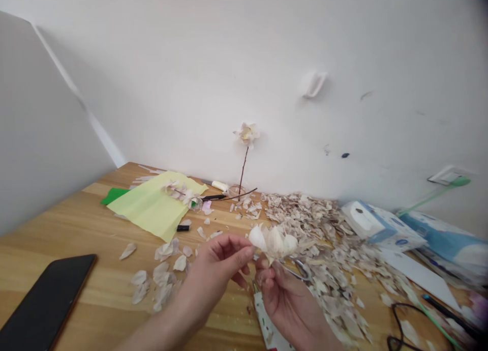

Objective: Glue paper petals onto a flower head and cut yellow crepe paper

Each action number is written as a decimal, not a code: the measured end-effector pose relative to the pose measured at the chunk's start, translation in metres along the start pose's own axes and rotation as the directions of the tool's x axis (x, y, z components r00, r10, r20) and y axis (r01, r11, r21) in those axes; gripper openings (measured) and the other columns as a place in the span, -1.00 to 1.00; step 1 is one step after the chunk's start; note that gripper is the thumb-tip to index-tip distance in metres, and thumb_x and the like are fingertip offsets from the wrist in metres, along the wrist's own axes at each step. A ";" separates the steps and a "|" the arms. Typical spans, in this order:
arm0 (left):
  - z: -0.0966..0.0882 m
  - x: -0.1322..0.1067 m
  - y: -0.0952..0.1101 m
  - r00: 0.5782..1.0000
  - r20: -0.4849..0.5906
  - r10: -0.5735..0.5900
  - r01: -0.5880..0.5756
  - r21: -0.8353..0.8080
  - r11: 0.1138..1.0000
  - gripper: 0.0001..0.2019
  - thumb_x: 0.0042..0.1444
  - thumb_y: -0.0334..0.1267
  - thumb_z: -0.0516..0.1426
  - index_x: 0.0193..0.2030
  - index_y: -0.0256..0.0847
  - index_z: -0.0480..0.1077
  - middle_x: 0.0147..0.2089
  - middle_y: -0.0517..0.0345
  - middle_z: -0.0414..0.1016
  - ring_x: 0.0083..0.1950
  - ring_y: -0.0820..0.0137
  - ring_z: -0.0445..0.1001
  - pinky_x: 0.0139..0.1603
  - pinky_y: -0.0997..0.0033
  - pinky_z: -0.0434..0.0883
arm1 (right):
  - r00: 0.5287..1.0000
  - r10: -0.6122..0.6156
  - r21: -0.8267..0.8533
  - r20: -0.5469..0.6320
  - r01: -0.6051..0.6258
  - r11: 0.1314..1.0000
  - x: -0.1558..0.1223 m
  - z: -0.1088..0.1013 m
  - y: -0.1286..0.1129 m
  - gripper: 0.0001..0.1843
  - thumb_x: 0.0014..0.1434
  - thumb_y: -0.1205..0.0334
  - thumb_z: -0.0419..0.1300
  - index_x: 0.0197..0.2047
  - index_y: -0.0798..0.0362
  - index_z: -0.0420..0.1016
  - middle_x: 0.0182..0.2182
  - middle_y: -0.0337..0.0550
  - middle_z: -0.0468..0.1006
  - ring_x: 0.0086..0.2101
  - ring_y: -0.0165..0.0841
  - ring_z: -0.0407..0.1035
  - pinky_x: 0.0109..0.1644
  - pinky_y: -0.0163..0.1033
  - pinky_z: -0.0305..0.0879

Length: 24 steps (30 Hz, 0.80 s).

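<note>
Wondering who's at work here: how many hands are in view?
2: the bare left hand at the left of the cream, thin-petalled flower; the bare right hand directly below, holding its base.

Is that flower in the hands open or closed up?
Open. The flower has pale petals flaring to both sides above its narrow base, held by the right hand.

Soft light, from I can't tell where, brightens the wall (190, 76) behind the standing flower (247, 134); the panel (41, 122) left of it looks greyer. Below it, the left hand (217, 267) and right hand (285, 297) look slightly blurred; far up to its right, the view's corner darkens.
</note>
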<state>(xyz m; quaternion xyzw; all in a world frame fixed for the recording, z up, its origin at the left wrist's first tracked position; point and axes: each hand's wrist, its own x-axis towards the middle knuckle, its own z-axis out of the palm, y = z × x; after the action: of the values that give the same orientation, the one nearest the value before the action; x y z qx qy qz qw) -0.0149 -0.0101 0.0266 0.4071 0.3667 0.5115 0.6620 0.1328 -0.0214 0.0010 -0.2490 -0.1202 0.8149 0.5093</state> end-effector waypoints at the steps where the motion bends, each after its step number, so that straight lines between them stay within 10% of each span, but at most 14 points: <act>1: 0.002 -0.001 -0.002 0.998 -0.051 0.027 -0.026 0.013 1.000 -0.80 -0.12 -0.18 0.25 -0.40 -0.25 0.43 -0.51 0.23 0.43 -0.52 0.54 0.35 -0.55 0.59 0.37 | 0.999 -0.033 -0.015 0.002 0.033 0.999 0.000 0.001 0.001 -0.78 -0.27 0.44 0.44 -0.49 0.14 0.53 -0.48 -0.22 0.60 -0.49 -0.56 0.48 -0.36 -0.60 0.42; 4: 0.009 -0.010 -0.015 0.967 -0.157 0.200 -0.182 0.118 0.976 -0.75 -0.07 -0.19 0.22 -0.22 -0.20 0.45 -0.26 0.08 0.50 -0.28 0.42 0.47 -0.34 0.50 0.46 | 0.972 -0.236 -0.091 -0.020 0.233 0.968 -0.001 0.004 0.002 -0.78 -0.24 0.45 0.42 -0.46 0.09 0.53 -0.46 -0.24 0.59 -0.47 -0.49 0.47 -0.34 -0.48 0.46; 11: 0.011 -0.023 -0.043 0.857 0.037 0.513 -0.490 0.364 0.792 -0.50 -0.05 -0.32 0.22 0.08 0.08 0.32 0.14 0.08 0.36 0.10 0.25 0.37 0.09 0.24 0.35 | 0.887 -0.456 -0.232 -0.068 0.430 0.872 0.003 0.005 0.006 -0.64 -0.33 0.41 0.44 -0.36 0.03 0.55 -0.47 -0.23 0.57 -0.48 -0.43 0.42 -0.36 -0.37 0.41; 18: 0.000 -0.011 -0.047 0.816 0.052 0.576 -0.541 0.420 0.729 -0.48 -0.10 -0.42 0.22 0.05 0.05 0.36 0.02 0.11 0.46 0.03 0.30 0.43 0.01 0.30 0.41 | 0.815 -0.576 -0.396 -0.057 0.511 0.763 0.007 -0.003 0.011 -0.61 -0.35 0.37 0.43 -0.37 -0.04 0.48 -0.42 -0.26 0.58 -0.44 -0.36 0.43 -0.36 -0.32 0.36; 24: 0.010 -0.011 -0.040 0.870 -0.162 0.466 -0.408 0.293 0.865 -0.69 -0.18 -0.29 0.27 -0.20 -0.06 0.52 -0.12 0.09 0.55 -0.09 0.26 0.49 -0.03 0.29 0.43 | 0.736 -0.677 -0.534 0.022 0.581 0.614 0.005 -0.013 0.018 -0.60 -0.20 0.37 0.40 -0.27 -0.10 0.42 -0.56 -0.40 0.44 -0.53 -0.45 0.33 -0.44 -0.42 0.28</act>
<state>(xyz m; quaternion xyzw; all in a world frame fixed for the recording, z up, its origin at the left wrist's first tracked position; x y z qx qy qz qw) 0.0068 -0.0283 -0.0053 0.4985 0.3985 0.6418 0.4251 0.1238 -0.0262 -0.0193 -0.3883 -0.3630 0.4949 0.6874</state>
